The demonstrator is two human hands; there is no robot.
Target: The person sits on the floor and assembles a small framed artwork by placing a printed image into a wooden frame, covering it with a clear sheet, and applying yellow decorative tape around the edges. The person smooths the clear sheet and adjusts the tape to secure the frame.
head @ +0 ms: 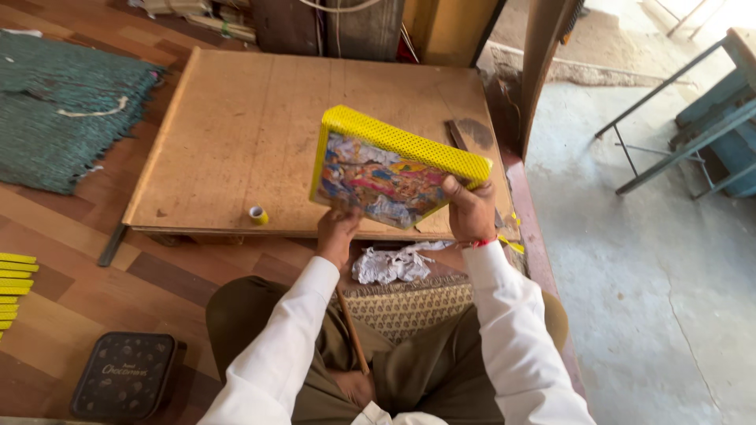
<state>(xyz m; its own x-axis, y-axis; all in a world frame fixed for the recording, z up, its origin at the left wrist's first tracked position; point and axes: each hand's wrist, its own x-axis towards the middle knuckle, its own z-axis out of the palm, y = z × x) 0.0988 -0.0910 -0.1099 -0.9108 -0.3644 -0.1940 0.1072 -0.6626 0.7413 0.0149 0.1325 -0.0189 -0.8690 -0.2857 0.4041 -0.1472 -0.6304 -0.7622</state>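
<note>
Yellow-framed colourful picture [386,177] tilted, gripped by both hands.

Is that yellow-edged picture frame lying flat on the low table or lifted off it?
Lifted. Both hands, left hand and right hand, hold the picture frame tilted above the low wooden table.

So there's this framed picture [383,182], colourful painted scene, chunky yellow dotted frame. It's held up tilted above the near right edge of the tabletop [236,134], right end lower.
</note>
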